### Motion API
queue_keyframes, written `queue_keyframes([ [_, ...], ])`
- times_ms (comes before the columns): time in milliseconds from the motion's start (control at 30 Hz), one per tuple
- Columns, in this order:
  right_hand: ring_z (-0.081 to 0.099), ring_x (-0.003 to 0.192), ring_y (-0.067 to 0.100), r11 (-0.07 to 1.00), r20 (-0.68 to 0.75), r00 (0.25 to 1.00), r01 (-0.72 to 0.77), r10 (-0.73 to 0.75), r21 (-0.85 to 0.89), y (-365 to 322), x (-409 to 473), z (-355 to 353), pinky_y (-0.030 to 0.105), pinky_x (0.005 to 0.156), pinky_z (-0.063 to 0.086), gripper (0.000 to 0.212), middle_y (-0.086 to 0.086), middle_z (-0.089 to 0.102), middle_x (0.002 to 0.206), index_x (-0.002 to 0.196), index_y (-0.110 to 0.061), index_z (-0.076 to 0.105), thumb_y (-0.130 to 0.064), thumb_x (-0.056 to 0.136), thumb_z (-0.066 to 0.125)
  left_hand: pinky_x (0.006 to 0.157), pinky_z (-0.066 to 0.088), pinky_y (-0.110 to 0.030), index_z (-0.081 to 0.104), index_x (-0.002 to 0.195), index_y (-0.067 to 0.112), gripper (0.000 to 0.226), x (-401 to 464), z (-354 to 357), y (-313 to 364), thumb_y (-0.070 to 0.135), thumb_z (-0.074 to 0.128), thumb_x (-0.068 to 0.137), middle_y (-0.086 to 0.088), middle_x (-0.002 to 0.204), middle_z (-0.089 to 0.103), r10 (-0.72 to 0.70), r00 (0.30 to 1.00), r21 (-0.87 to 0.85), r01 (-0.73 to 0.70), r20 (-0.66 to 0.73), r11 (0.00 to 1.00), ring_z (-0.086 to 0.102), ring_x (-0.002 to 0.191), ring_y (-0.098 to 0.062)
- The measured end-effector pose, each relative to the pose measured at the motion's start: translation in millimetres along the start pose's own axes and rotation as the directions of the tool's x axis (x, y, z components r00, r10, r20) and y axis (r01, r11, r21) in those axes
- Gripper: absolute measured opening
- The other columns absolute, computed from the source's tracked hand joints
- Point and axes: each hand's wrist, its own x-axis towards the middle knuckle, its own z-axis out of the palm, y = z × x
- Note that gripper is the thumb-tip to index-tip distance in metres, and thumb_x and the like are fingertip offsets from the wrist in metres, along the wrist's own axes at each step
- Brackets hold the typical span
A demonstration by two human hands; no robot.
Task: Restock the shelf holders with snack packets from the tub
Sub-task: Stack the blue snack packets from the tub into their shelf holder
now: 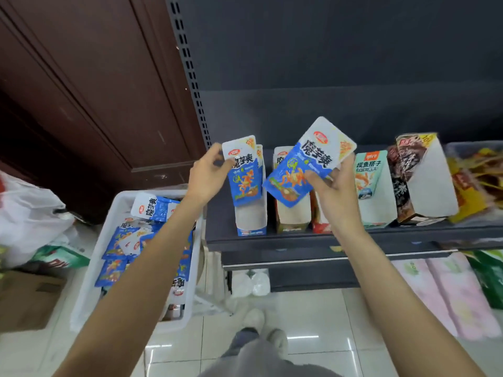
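My left hand (pixel 205 175) pinches a blue and white snack packet (pixel 243 175) by its upper left corner and holds it upright in the mouth of the leftmost white shelf holder (pixel 250 217). My right hand (pixel 334 186) grips a second blue and white packet (pixel 304 164), tilted, in front of the second holder (pixel 291 216). The white tub (pixel 114 213) stands on the floor at lower left, under my left forearm. Several more blue packets (pixel 122 246) lie in it.
More holders with other snacks (pixel 373 186) stand to the right on the dark shelf (pixel 299 239). A brown wooden door (pixel 81 104) rises at left. A white plastic bag (pixel 30 213) and a cardboard box (pixel 27 297) lie left of the tub. Pink packs (pixel 446 292) fill the lower right.
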Motion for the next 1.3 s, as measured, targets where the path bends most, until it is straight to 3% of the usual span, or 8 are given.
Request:
queue_keyframes([
  [167, 0.063, 0.093, -0.009, 0.976, 0.169, 0.984, 0.096, -0.062, -0.197, 1.0, 30.3, 24.9, 0.018, 0.071, 0.054, 0.017, -0.032, 0.063, 0.097, 0.112, -0.030, 0.045, -0.021, 0.099, 0.049, 0.078, 0.052, -0.033, 0.059, 0.098, 0.017, 0.013, 14.9, 18.2, -14.6, 0.028, 0.059, 0.091, 0.004, 0.091, 0.070, 0.049, 0.999, 0.101, -0.049, 0.003, 0.994, 0.068, 0.086, -0.020],
  [367, 0.064, 0.097, 0.004, 0.924, 0.338, 0.941, 0.131, -0.002, -0.360, 49.6, 40.5, 64.3, 0.029, 0.078, 0.055, 0.022, -0.002, 0.067, 0.109, 0.117, -0.008, 0.051, -0.020, 0.098, 0.050, 0.074, 0.034, -0.020, 0.071, 0.105, 0.007, 0.027, 24.2, 28.2, -32.4, -0.001, 0.065, 0.080, -0.014, 0.100, 0.069, 0.180, 0.983, 0.212, -0.185, 0.042, 0.960, 0.057, 0.098, -0.032],
  [467, 0.058, 0.097, 0.014, 0.773, 0.334, 0.940, 0.260, -0.067, -0.578, 74.6, 46.0, 67.2, 0.038, 0.079, 0.051, 0.019, 0.004, 0.067, 0.105, 0.102, -0.008, 0.059, -0.025, 0.096, 0.055, 0.084, 0.032, -0.023, 0.072, 0.101, 0.002, 0.027, 31.4, 19.6, -41.9, 0.002, 0.076, 0.075, -0.016, 0.106, 0.063, 0.239, 0.966, 0.266, -0.258, 0.102, 0.929, 0.049, 0.099, -0.036],
  [633, 0.053, 0.075, 0.004, 0.676, 0.319, 0.937, 0.326, -0.140, -0.661, 86.0, 47.2, 65.5, 0.018, 0.060, 0.043, 0.017, 0.003, 0.069, 0.095, 0.104, -0.010, 0.063, -0.021, 0.090, 0.063, 0.082, 0.044, -0.044, 0.074, 0.097, 0.007, 0.018, 38.7, 6.3, -39.6, 0.009, 0.075, 0.079, -0.013, 0.099, 0.065, 0.281, 0.923, 0.184, -0.334, 0.262, 0.925, 0.056, 0.090, -0.034],
  [733, 0.056, 0.069, 0.007, 0.657, 0.346, 0.922, 0.369, -0.172, -0.657, 84.7, 35.2, 60.7, 0.024, 0.058, 0.050, 0.010, 0.000, 0.069, 0.086, 0.096, -0.013, 0.061, -0.016, 0.088, 0.066, 0.080, 0.039, -0.029, 0.074, 0.092, 0.012, 0.011, 26.9, 6.9, -38.1, 0.019, 0.068, 0.087, -0.001, 0.095, 0.067, 0.359, 0.885, 0.174, -0.420, 0.295, 0.891, 0.055, 0.084, -0.023],
  [833, 0.061, 0.075, 0.015, 0.609, 0.411, 0.892, 0.435, -0.189, -0.664, 85.0, 19.4, 51.0, 0.024, 0.063, 0.049, 0.008, 0.002, 0.069, 0.086, 0.089, -0.012, 0.064, -0.014, 0.084, 0.070, 0.084, 0.038, -0.022, 0.075, 0.092, 0.016, 0.009, 8.7, 4.9, -37.3, 0.019, 0.067, 0.088, 0.005, 0.098, 0.068, 0.391, 0.866, 0.149, -0.451, 0.312, 0.880, 0.055, 0.088, -0.010],
  [1000, 0.060, 0.088, 0.022, 0.566, 0.380, 0.899, 0.435, -0.219, -0.700, 91.1, -14.1, 37.7, 0.031, 0.072, 0.052, 0.011, 0.006, 0.065, 0.093, 0.088, -0.009, 0.070, -0.009, 0.078, 0.075, 0.081, 0.048, -0.041, 0.076, 0.097, 0.019, 0.014, -29.6, 0.8, -42.4, 0.018, 0.072, 0.083, 0.006, 0.102, 0.071, 0.421, 0.824, 0.217, -0.522, 0.380, 0.825, 0.062, 0.091, -0.018],
  [1300, 0.054, 0.072, 0.012, 0.573, 0.381, 0.901, 0.427, -0.207, -0.699, 93.2, -51.1, 29.6, 0.026, 0.062, 0.049, 0.026, 0.003, 0.066, 0.086, 0.091, -0.013, 0.059, -0.025, 0.079, 0.077, 0.083, 0.048, -0.026, 0.066, 0.116, 0.019, 0.024, -61.8, 10.4, -52.8, 0.022, 0.056, 0.094, 0.002, 0.111, 0.065, 0.180, 0.967, 0.211, -0.217, 0.182, 0.953, 0.059, 0.099, -0.011],
])
